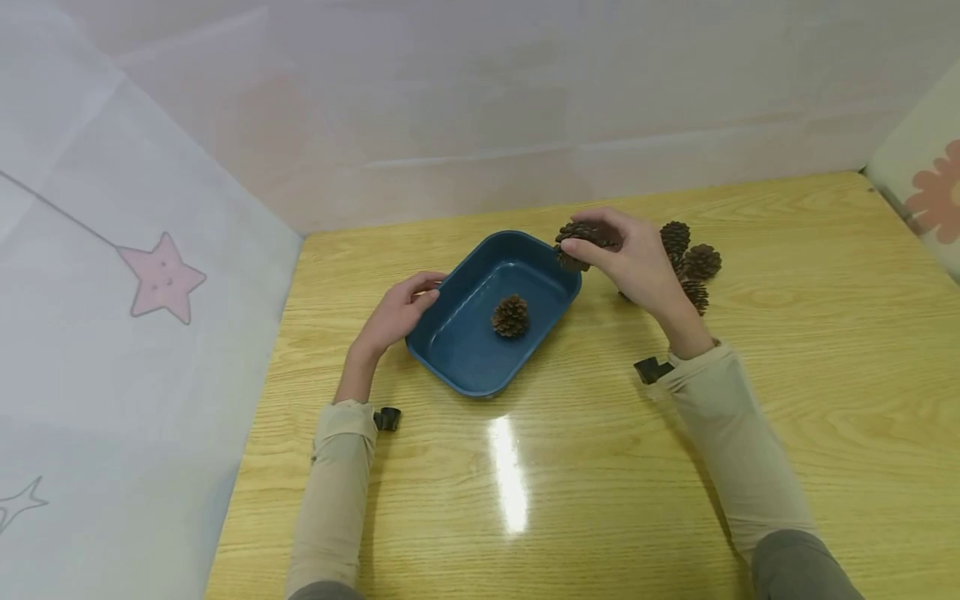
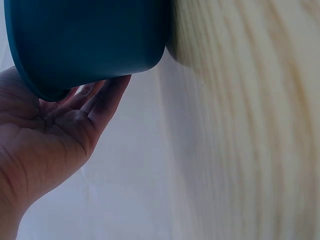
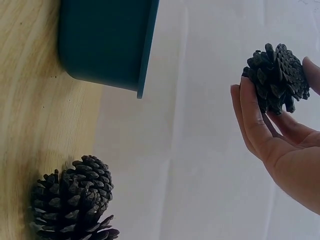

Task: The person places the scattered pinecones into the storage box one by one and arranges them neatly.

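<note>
1. Beige fabric sleeves (image 1: 738, 450) reach over a yellow wood-grain table (image 1: 600, 475). Taking the basin as the dial, 12 o'clock farthest from the person, they enter from 7 and 4 o'clock.
2. Deep blue rectangular basin with rounded corners (image 1: 465, 362): stands on the table. One brown, scaly pinecone (image 1: 511, 316) sits inside, near dial centre.
3. Left hand (image 1: 393, 312): at 9 o'clock, extended fingers against the basin's outer wall, thumb beside the rim; apparently steadying, not clenched.
4. Right hand (image 1: 641, 262): at 2 o'clock, thumb and fingers pinching a dark brown pinecone (image 1: 576, 242). The right wrist view shows this cone above rim level, clear of the basin.
5. Clustered dark pinecones (image 1: 702, 262): between 2 and 3 o'clock, outside the basin. Exact count cannot be told; the right hand hides some.
6. Step in hand (judged): transferring the pinched cone into the basin.
7. Next move calls for: shift toward 8 o'clock, lower inside the rim, part the fingers.
</note>
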Tool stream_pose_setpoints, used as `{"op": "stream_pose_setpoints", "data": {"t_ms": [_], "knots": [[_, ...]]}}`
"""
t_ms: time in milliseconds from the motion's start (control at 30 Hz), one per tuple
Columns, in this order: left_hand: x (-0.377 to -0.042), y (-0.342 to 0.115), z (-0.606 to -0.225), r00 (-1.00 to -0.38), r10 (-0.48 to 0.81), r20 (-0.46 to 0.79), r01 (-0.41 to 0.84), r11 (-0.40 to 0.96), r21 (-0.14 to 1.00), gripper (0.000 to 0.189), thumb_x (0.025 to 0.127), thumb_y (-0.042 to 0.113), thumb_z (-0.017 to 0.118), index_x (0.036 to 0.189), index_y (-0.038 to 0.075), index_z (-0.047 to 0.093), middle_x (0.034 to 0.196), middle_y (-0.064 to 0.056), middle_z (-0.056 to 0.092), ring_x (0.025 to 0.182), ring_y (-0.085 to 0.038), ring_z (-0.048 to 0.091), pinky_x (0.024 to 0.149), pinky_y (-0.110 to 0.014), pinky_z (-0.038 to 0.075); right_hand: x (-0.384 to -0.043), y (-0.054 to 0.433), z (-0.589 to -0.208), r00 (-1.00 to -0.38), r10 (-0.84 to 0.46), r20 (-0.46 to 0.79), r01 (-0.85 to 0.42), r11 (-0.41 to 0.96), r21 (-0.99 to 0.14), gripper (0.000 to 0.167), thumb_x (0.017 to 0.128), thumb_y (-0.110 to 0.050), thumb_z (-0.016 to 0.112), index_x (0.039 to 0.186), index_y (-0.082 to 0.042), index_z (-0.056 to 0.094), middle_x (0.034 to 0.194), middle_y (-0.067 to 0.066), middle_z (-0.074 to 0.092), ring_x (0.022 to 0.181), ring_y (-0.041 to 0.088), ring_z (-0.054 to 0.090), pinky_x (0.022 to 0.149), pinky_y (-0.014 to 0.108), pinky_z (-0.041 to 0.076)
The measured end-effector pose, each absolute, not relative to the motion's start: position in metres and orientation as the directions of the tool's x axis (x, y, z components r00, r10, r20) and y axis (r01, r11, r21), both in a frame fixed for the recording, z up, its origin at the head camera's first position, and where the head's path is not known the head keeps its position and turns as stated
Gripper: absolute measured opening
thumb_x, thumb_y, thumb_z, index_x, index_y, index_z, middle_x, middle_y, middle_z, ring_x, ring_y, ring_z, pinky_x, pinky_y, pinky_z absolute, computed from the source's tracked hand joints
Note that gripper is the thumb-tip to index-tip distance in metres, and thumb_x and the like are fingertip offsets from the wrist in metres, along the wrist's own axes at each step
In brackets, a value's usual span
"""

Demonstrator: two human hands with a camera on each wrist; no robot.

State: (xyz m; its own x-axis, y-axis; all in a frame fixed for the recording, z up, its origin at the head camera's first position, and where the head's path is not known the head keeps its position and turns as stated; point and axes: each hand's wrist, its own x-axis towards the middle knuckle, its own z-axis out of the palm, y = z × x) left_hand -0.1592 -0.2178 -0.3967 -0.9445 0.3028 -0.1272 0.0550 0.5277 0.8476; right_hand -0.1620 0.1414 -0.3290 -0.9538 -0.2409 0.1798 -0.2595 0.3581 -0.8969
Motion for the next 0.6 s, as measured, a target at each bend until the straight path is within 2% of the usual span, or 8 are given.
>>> {"op": "stream_pose_setpoints", "data": {"t_ms": [600], "knots": [[-0.1599,-0.2180,-0.3977,-0.947,0.296,-0.127,0.056,0.539,0.841,0.040,0.113,0.017,0.048,0.150,0.003,0.052,0.154,-0.018,0.049,0.141,-0.034,0.046,0.116,-0.051,0.039,-0.1593,0.1371,-0.3273,-0.962,-0.226,0.155,-0.232,0.371,-0.899,0.044,0.097,-0.029,0.077,0.135,-0.009,0.067,0.123,0.012,0.070,0.106,0.023,0.066,0.088,0.034,0.052]]}}
